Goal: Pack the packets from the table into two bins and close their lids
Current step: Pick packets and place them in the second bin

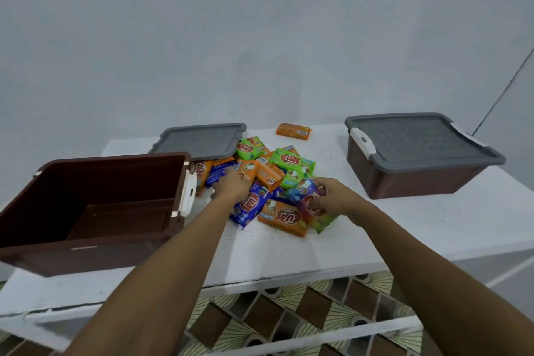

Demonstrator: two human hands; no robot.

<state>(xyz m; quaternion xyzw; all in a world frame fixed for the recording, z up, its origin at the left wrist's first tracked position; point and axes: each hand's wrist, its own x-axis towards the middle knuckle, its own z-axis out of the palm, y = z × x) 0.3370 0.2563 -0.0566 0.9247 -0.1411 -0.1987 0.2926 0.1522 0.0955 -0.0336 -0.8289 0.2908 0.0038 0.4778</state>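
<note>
Packets (291, 162) heap on the desk (404, 225) between open bin (101, 257) and lidded bin (404, 179), their red oval logos unreadable to us. Our right hand (332, 196) curls round a blue packet (300, 191); left hand (231, 186) rests atop the heap, grip unclear.

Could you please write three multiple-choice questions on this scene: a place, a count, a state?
1. The open brown plastic bin is: A empty B half full C heaped
2. How many bins have their lid on? A none B one C two
3. Where is the lone orange packet? A in that bin B at the white table's far edge C on the floor
Answers: A, its bare bottom shows; B, only the right brown bin is covered; B, it lies apart behind the packet pile.
</note>
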